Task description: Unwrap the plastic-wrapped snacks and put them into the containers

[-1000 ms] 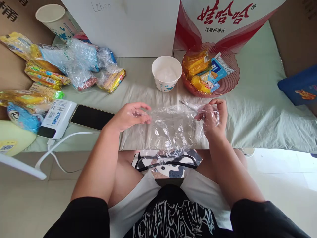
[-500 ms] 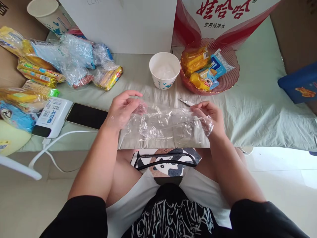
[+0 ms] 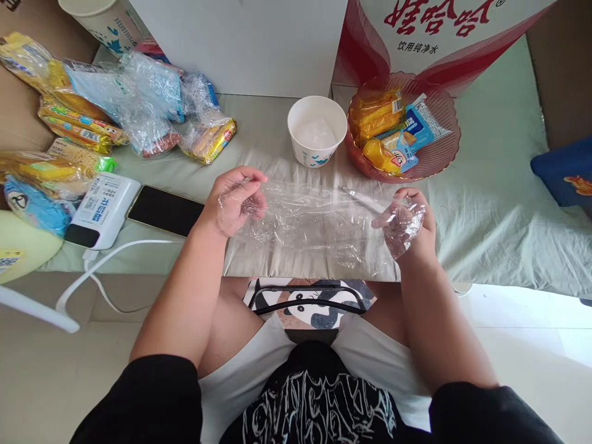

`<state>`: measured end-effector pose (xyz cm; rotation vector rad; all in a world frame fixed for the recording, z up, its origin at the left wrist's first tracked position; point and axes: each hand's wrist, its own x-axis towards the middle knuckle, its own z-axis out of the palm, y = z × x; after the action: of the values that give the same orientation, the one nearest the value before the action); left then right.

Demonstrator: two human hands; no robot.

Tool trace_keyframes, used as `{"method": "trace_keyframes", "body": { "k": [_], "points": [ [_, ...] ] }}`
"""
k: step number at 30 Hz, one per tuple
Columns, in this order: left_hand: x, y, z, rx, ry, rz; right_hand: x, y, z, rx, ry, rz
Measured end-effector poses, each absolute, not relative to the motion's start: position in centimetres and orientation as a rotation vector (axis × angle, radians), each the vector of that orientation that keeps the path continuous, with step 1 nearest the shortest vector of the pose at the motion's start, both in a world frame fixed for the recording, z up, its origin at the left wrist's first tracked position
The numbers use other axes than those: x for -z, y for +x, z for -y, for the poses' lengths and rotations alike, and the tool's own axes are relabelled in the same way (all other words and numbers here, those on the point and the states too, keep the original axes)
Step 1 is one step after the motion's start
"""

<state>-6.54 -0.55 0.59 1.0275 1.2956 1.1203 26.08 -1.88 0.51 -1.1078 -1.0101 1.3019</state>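
A sheet of clear plastic wrap (image 3: 309, 225) is stretched between my two hands over the front edge of the cloth-covered surface. My left hand (image 3: 238, 200) grips its left end with curled fingers, and film clings round them. At the other end my right hand (image 3: 409, 219) has the wrap bunched over its closed fingers. Through and behind the film lies a slim metal tool (image 3: 363, 198), partly hidden by my right hand; its kind is unclear. Just beyond the wrap stands a white paper bowl (image 3: 317, 132) with something pale and translucent inside.
A pink ribbed glass bowl (image 3: 451, 135) holds several wrapped snacks. More film-wrapped snacks (image 3: 152, 98) crowd the left, near a black phone (image 3: 166, 211) and a white power bank (image 3: 104, 209) with its cable (image 3: 124, 248). Large boxes (image 3: 250, 46) stand behind, and a blue packet (image 3: 564, 169) far right.
My right hand has moved right, drawing the plastic wrap wider and uncovering more of the metal tool. My left hand has barely moved. The view has shifted slightly.
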Motion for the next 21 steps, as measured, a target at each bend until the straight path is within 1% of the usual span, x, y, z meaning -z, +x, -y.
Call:
{"method": "trace_keyframes", "body": {
  "k": [6,13,18,21],
  "points": [
    [-1.2,-7.1,0.6,-1.169,0.882,-1.162,-0.5,27.1,1.6,-1.408,-1.061,0.981],
    [-1.6,-7.3,0.1,-1.195,0.873,-1.205,0.1,27.1,1.3,-1.491,-1.108,0.979],
    [-1.5,-7.5,0.1,-1.062,0.852,-1.149,0.0,26.9,2.2,-1.443,-1.147,0.941],
    [-1.5,-7.6,0.3,-1.062,0.874,-1.150,-1.0,28.2,2.8,-1.572,-1.024,0.913]
  ]
}}
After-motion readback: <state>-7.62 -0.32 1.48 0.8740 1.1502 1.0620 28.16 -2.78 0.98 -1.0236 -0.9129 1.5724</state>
